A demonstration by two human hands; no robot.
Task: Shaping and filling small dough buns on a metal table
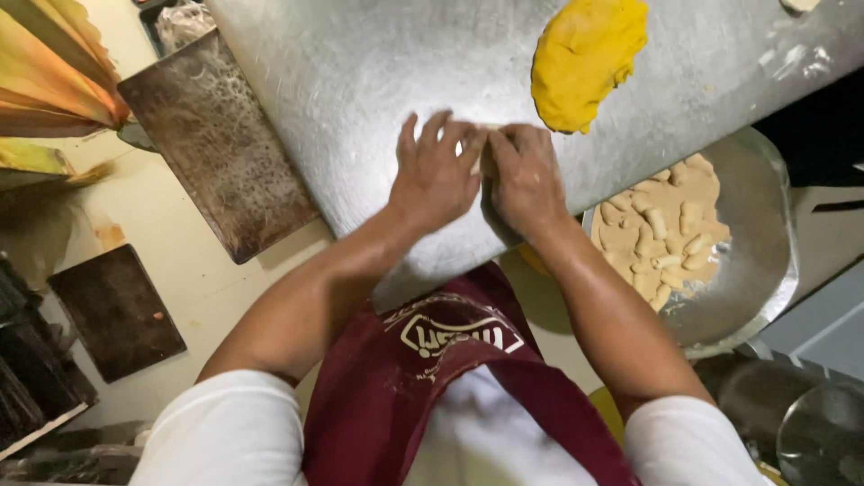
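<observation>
My left hand (434,171) and my right hand (524,177) are side by side on a steel table (360,72), fingertips meeting over a small pale piece of dough (475,162) that is mostly hidden under them. A flat yellow mass of filling (585,58) lies on the table beyond my right hand. To the right, a round metal tray (756,252) holds several small rolled dough pieces (661,229) on a beige layer.
A worn dark baking sheet (216,144) leans off the table's left edge. Another dark tray (117,310) lies on the floor at left. Round metal lids (810,432) sit at lower right. I wear a maroon apron (450,360).
</observation>
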